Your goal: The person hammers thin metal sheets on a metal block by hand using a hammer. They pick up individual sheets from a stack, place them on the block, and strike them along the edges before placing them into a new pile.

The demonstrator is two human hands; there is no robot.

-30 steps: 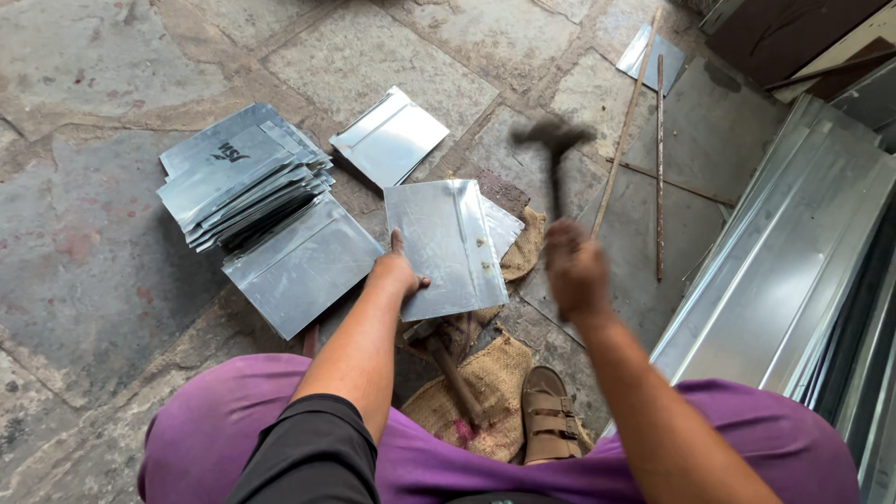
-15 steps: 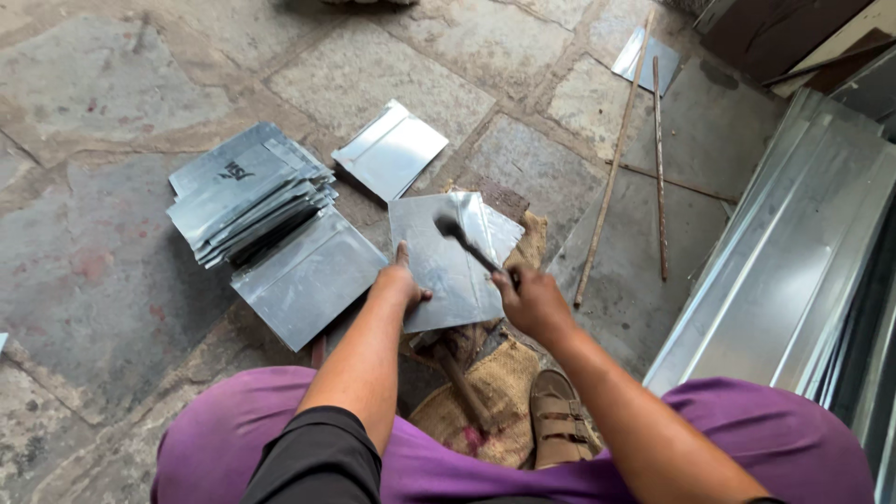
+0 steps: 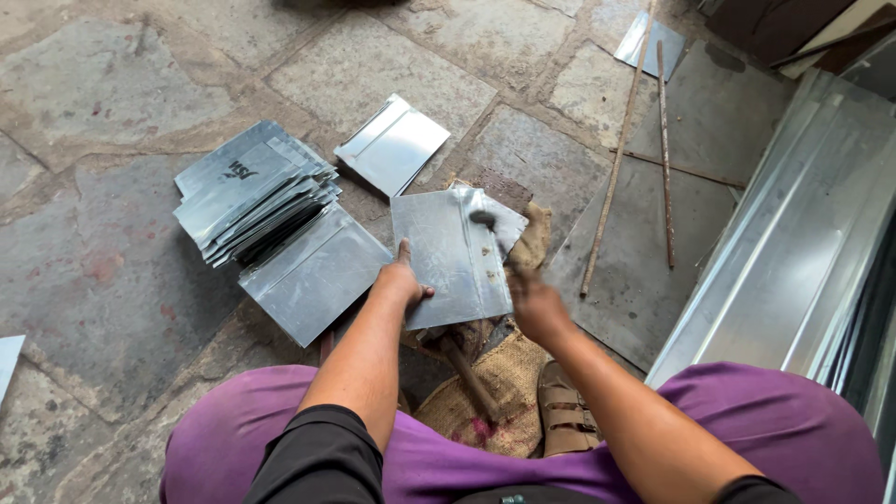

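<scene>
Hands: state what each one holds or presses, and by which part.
Right hand grips a hammer by its handle; left hand presses the metal sheet near its left edge.

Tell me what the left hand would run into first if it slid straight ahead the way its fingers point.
The left hand already lies on the metal sheet being worked. Going straight on, it would likely cross that sheet and then meet the separate folded sheet lying farther out on the stone floor, though its exact line is uncertain.
</scene>
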